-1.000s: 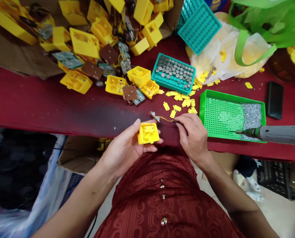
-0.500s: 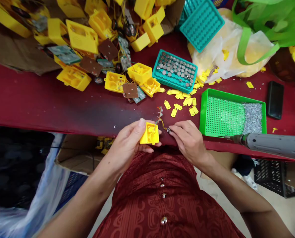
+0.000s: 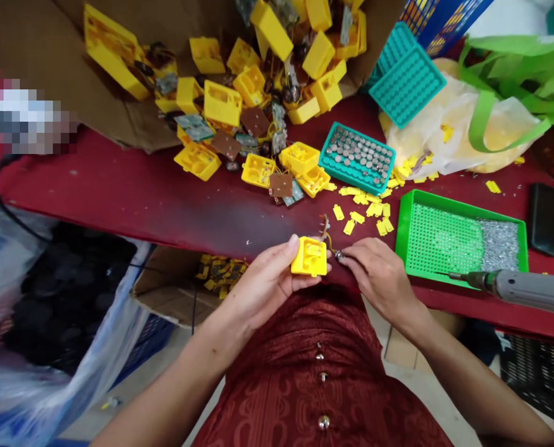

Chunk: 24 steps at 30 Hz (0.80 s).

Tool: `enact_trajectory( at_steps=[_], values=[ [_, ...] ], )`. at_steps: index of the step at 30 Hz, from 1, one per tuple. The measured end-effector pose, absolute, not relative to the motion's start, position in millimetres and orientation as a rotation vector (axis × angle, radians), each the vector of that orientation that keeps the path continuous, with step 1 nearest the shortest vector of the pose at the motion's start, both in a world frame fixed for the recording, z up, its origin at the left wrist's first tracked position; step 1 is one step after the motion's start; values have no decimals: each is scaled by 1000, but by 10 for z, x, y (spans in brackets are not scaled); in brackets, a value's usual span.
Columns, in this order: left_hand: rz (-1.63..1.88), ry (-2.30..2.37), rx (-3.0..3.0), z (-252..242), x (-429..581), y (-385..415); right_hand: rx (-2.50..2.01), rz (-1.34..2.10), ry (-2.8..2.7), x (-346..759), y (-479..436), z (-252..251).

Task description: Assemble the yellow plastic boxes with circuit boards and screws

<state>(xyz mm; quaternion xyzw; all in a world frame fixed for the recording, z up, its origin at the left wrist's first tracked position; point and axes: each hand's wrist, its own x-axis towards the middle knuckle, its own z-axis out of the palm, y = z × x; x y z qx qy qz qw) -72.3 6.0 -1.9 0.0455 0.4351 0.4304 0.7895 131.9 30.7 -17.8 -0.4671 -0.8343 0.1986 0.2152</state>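
Observation:
My left hand [image 3: 274, 273] is closed round a small yellow plastic housing [image 3: 310, 257], its open side up and its moulded compartments showing. Wires run from the housing to a small circuit board [image 3: 324, 227] standing at its far right corner. Yellow wires lead on to a small round dark part with a metallic glint [image 3: 339, 255], pinched between the thumb and fingers of my right hand [image 3: 381, 276]. Its exact kind is too small to tell. Both hands are just over the table's front edge.
Yellow housings with boards [image 3: 258, 167] are heaped at the back. A teal tray [image 3: 358, 158] holds button cells; small yellow covers [image 3: 374, 209] lie before it. On the right are a green basket [image 3: 404, 233] with screws, a grey electric screwdriver [image 3: 532, 288] and a black phone [image 3: 545, 218].
The whole view has shifted, so the table and hands appear farther right and slightly lower. The right hand's pinched part sits a little nearer the yellow housing. Both grips stay the same.

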Motion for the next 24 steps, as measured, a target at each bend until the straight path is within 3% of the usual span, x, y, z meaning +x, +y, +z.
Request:
enact_trajectory(
  at_steps=[6,24],
  values=[
    [1001,874,75,-71,-609,-13,-1346,1058,-1711,1084,206,43],
    [1030,1057,370,-37,-520,-102,-1232,548,-2207,993,48,37]
  ],
)
